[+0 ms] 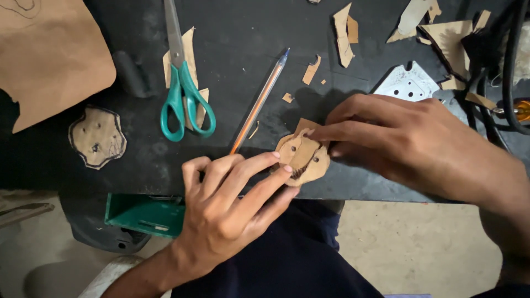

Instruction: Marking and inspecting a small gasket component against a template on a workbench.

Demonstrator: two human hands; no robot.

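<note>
Cardboard cutout [302, 157], a small rounded tan piece pierced with holes, is seen at the near edge of the black work table [243, 38], pinched from both sides. The left hand [232, 212], entering from below, is pressed against the cutout's near-left rim with index and middle fingers extended and touching it. The right hand [408, 138], entering from the right, is laid over the cutout's far-right rim, its fingertips pressed down on the upper edge. Below the table edge, left of the cutout, a green box [144, 215] is partly visible. Just beyond and left of the cutout, an orange-barrelled ballpoint pen [259, 102] lies diagonally on the table. Farther left, teal-handled scissors [184, 88] rest, closed, on a strip of cardboard. Well to the left, a second cutout with a dark drawn outline [97, 137] is laid flat, and beyond it a large cardboard sheet [49, 55]. Beyond the right hand, a perforated white metal plate [407, 84] is seen; cardboard scraps [343, 33] are scattered at the far edge, with black cables [510, 72] at far right.
</note>
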